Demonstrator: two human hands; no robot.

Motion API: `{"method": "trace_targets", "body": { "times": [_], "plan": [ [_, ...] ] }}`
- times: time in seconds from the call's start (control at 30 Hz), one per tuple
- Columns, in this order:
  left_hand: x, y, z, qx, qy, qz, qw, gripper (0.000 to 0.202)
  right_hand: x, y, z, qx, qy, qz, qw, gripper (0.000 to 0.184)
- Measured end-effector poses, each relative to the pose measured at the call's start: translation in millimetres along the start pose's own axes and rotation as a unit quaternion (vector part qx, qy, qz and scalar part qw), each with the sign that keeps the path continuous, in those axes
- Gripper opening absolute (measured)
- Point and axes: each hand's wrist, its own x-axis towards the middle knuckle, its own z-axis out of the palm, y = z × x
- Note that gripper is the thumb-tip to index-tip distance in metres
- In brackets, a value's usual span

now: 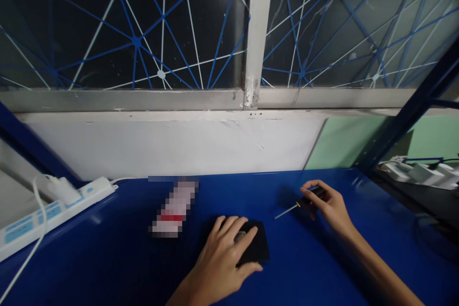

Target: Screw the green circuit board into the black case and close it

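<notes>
My left hand [224,256] lies flat with fingers spread on a small black rectangular object [256,246] on the blue table [107,258], pressing it down. A small grey part shows between the fingers. To the right, my right hand [328,203] is closed round the black handle of a small screwdriver [299,204], whose thin metal shaft points left and slightly down towards the table. The screwdriver tip hangs just right of and above the black object, apart from it.
A blurred white and red item [174,208] lies left of the black object. A white power strip [53,208] with a plugged-in adapter sits at the far left edge. A white wall and window stand behind. White adapters [419,172] lie at the right.
</notes>
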Motion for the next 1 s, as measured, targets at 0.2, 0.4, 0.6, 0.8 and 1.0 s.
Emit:
{"method": "trace_targets", "body": {
  "times": [0.2,0.4,0.6,0.8,1.0],
  "plan": [
    [0,-1,-0.3,0.008,-0.02,0.003,1.0,0.063,-2,10,5,-0.032,-0.02,0.007,0.999,0.034],
    [0,-2,1.8,0.006,-0.026,-0.003,1.0,0.067,-2,6,6,-0.05,-0.021,0.006,0.999,0.033],
    [-3,-6,7.3,0.006,-0.04,-0.012,0.999,0.072,0,7,5,-0.036,-0.015,-0.003,0.999,0.032],
    [0,-4,0.7,-0.016,-0.05,-0.042,0.998,0.066,5,-3,-12,0.031,-0.156,0.058,0.986,0.033],
    [12,9,-2.7,-0.02,-0.046,-0.067,0.996,0.074,13,-4,-23,0.091,-0.229,0.084,0.966,0.038]
  ]
}}
